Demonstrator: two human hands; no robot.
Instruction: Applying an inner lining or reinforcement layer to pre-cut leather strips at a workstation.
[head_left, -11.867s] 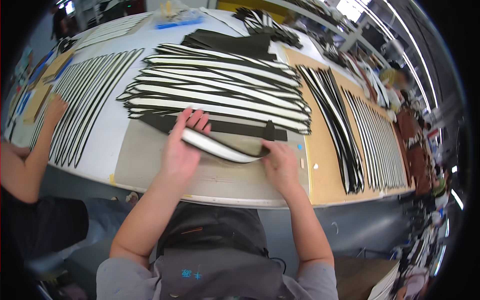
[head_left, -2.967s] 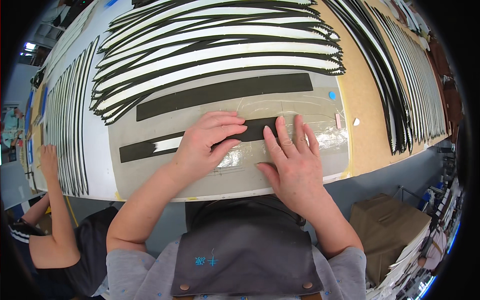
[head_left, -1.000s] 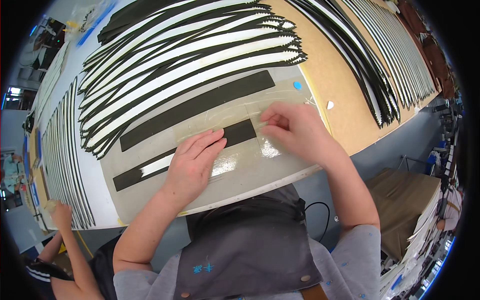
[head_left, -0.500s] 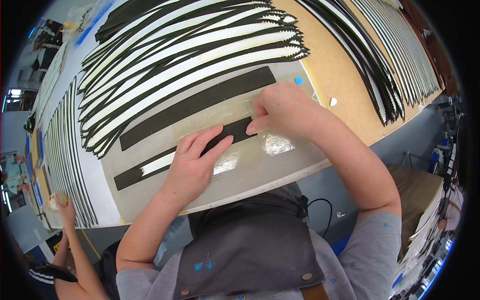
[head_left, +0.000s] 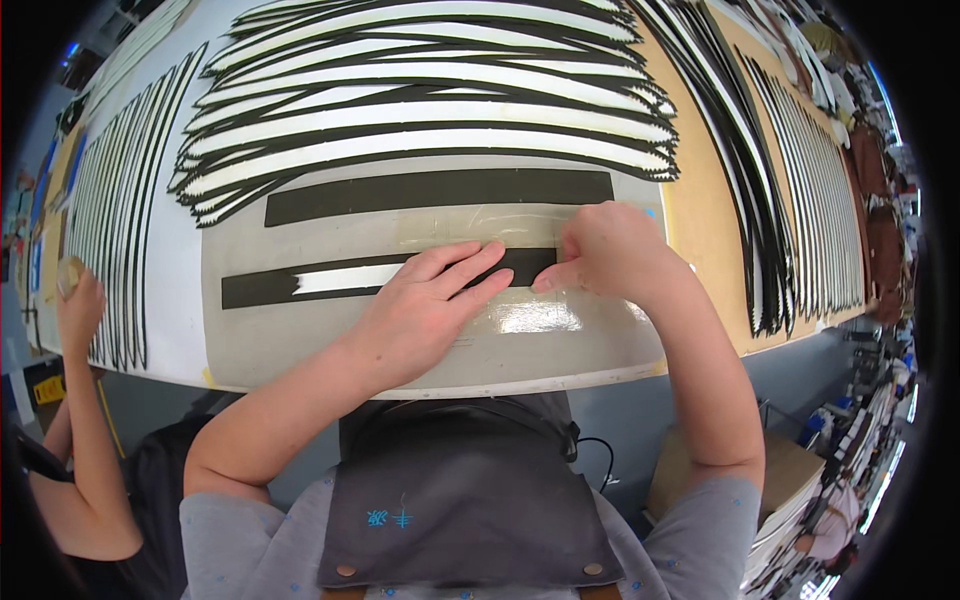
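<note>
Black-white strip (head_left: 345,279), under left grip (head_left: 418,310) (flat)

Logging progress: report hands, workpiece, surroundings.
Left hand on long flat black-and-white strip. Right hand at its right end, grip unclear. Plain black flat strip beyond, apart.

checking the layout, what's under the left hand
The left hand lies across a black strip with a white band, on a grey mat; the stretch directly beneath is hidden.
</note>
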